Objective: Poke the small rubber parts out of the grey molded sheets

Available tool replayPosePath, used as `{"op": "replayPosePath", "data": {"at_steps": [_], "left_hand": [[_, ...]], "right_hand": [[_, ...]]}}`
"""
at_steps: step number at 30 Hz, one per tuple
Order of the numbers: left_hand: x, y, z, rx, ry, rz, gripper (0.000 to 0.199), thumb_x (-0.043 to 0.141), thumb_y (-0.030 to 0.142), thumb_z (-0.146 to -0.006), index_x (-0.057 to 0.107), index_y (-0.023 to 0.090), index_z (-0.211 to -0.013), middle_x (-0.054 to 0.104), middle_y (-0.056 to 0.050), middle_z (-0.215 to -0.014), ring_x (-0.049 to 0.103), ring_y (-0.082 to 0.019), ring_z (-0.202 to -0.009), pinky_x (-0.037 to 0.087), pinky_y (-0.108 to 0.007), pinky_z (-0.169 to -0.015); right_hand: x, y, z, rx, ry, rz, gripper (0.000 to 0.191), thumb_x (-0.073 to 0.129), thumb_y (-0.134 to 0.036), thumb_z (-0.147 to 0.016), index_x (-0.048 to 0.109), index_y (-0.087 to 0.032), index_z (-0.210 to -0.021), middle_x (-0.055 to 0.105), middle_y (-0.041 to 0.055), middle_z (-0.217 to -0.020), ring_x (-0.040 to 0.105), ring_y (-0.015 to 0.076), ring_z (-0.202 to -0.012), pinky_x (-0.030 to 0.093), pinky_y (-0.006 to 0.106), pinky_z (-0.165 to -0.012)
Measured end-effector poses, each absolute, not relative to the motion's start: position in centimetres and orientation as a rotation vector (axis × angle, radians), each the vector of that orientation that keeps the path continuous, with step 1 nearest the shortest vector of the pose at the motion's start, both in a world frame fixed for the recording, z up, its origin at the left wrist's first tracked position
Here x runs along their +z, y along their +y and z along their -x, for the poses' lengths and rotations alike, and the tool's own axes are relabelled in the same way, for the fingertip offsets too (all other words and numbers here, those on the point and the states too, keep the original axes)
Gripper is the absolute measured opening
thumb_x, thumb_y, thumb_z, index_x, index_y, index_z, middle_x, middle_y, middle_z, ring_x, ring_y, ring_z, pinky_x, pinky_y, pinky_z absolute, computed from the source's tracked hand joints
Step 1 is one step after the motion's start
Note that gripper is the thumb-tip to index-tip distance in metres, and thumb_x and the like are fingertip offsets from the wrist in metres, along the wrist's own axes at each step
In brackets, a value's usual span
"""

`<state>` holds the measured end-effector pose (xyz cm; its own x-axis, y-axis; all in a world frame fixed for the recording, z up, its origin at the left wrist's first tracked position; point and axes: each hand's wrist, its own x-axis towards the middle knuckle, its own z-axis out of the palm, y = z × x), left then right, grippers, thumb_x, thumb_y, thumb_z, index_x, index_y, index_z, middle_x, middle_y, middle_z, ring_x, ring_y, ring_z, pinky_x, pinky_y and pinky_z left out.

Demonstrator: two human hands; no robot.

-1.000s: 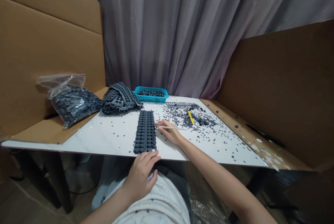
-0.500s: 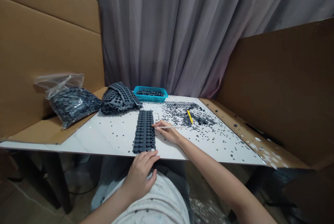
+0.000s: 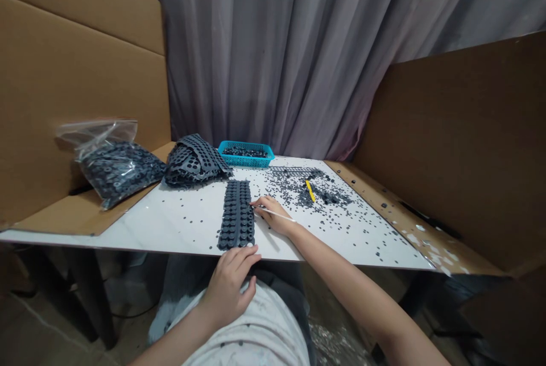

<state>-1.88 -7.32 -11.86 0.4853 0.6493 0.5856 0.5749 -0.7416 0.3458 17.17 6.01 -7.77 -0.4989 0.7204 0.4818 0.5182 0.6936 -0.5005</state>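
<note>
A dark grey sheet with rows of round, ring-like pieces (image 3: 237, 215) lies lengthwise near the front edge of the white table. My right hand (image 3: 273, 214) pinches a thin white stick (image 3: 279, 215), its tip at the right side of the sheet. What the tip touches there is too small to tell. My left hand (image 3: 235, 272) rests with fingers stretched out at the near end of the sheet, by the table edge, holding nothing.
Small dark discs (image 3: 294, 189) litter the right of the table around a yellow tool (image 3: 310, 190). Behind stand a blue basket (image 3: 246, 162) of dark pieces and a pile of perforated sheets (image 3: 196, 164). A filled clear bag (image 3: 121, 169) leans at left. Cardboard walls (image 3: 460, 144) flank the table.
The white stick has swung from nearly level to slanting, its rear end now lower and nearer my right wrist. My right hand has turned slightly; my left hand stays put.
</note>
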Motion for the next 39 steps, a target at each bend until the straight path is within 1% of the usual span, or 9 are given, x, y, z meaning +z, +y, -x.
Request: {"op": "replayPosePath", "data": {"at_steps": [3, 6, 13, 17, 20, 23, 27, 33, 39], "left_hand": [[-11.9, -7.2, 1.9, 1.097, 1.085, -2.618, 0.041, 0.050, 0.008, -0.078, 0.053, 0.020, -0.117, 0.059, -0.008, -0.123, 0.051, -0.025, -0.111, 0.043, -0.042, -0.094], [-11.9, -7.3, 1.8, 1.097, 1.096, -2.615, 0.041, 0.050, 0.008, -0.077, 0.053, 0.020, -0.116, 0.059, -0.008, -0.122, 0.052, -0.025, -0.110, 0.044, -0.042, -0.093], [-9.0, -7.6, 2.4, 1.062, 1.018, -2.629, 0.036, 0.052, 0.012, -0.079, 0.054, 0.021, -0.114, 0.059, -0.009, -0.123, 0.053, -0.025, -0.111, 0.045, -0.041, -0.093], [-6.2, -6.1, 2.3, 1.148, 1.074, -2.637, 0.030, 0.051, 0.016, -0.081, 0.057, 0.019, -0.111, 0.059, -0.009, -0.124, 0.054, -0.025, -0.109, 0.045, -0.042, -0.092], [-5.6, -3.8, 1.8, 0.951, 1.243, -2.652, 0.035, 0.054, 0.024, -0.082, 0.058, 0.017, -0.116, 0.056, -0.011, -0.131, 0.049, -0.028, -0.120, 0.040, -0.046, -0.099], [-6.5, -1.6, 1.6, 0.666, 1.388, -2.651, 0.051, 0.056, 0.039, -0.083, 0.053, 0.012, -0.126, 0.046, -0.016, -0.141, 0.039, -0.033, -0.131, 0.030, -0.053, -0.107], [-7.6, -0.6, 1.8, 0.560, 1.379, -2.657, 0.062, 0.052, 0.050, -0.084, 0.046, 0.014, -0.135, 0.037, -0.016, -0.147, 0.033, -0.030, -0.136, 0.025, -0.054, -0.109], [-7.4, -1.0, 1.8, 0.562, 1.393, -2.650, 0.061, 0.052, 0.048, -0.084, 0.046, 0.014, -0.134, 0.037, -0.016, -0.146, 0.035, -0.028, -0.135, 0.025, -0.051, -0.110], [-7.2, -1.0, 1.7, 0.548, 1.400, -2.627, 0.061, 0.053, 0.046, -0.083, 0.047, 0.013, -0.133, 0.041, -0.016, -0.144, 0.037, -0.029, -0.134, 0.024, -0.051, -0.110]], "right_hand": [[-8.1, 6.5, -17.3, 0.329, -2.160, 1.030, 0.008, 0.052, -0.016, -0.088, 0.058, -0.022, -0.086, 0.068, 0.0059, -0.101, 0.057, 0.0217, -0.094, 0.044, 0.035, -0.083], [-8.5, 6.9, -17.7, 0.309, -2.050, 1.097, 0.008, 0.049, -0.018, -0.089, 0.056, -0.021, -0.088, 0.067, 0.0085, -0.099, 0.057, 0.0241, -0.096, 0.043, 0.038, -0.083], [-7.4, 7.7, -18.0, 0.415, -1.968, 1.022, 0.011, 0.050, -0.030, -0.089, 0.057, -0.021, -0.086, 0.066, 0.0110, -0.108, 0.056, 0.0279, -0.111, 0.039, 0.046, -0.093], [-6.9, 8.2, -17.4, 0.594, -2.035, 0.881, 0.019, 0.052, -0.039, -0.089, 0.058, -0.020, -0.087, 0.068, 0.0094, -0.105, 0.062, 0.0238, -0.105, 0.046, 0.040, -0.088], [-7.5, 8.1, -17.1, 0.731, -2.041, 0.819, 0.027, 0.051, -0.046, -0.089, 0.057, -0.020, -0.089, 0.069, 0.0098, -0.105, 0.065, 0.0216, -0.099, 0.051, 0.036, -0.082], [-8.0, 7.8, -17.2, 0.831, -2.013, 0.807, 0.029, 0.053, -0.048, -0.088, 0.057, -0.020, -0.088, 0.069, 0.0108, -0.104, 0.066, 0.0219, -0.098, 0.050, 0.038, -0.084], [-7.8, 7.4, -17.4, 0.886, -1.996, 0.780, 0.029, 0.055, -0.049, -0.087, 0.057, -0.020, -0.088, 0.069, 0.0111, -0.105, 0.064, 0.0232, -0.102, 0.049, 0.039, -0.087], [-7.6, 7.3, -17.5, 0.862, -2.046, 0.754, 0.024, 0.053, -0.044, -0.089, 0.057, -0.020, -0.089, 0.069, 0.0106, -0.103, 0.063, 0.0234, -0.105, 0.049, 0.039, -0.086], [-7.5, 7.9, -17.5, 0.498, -2.266, 0.853, 0.012, 0.049, -0.028, -0.091, 0.058, -0.021, -0.093, 0.068, 0.0086, -0.109, 0.061, 0.0220, -0.100, 0.046, 0.038, -0.088]]}}
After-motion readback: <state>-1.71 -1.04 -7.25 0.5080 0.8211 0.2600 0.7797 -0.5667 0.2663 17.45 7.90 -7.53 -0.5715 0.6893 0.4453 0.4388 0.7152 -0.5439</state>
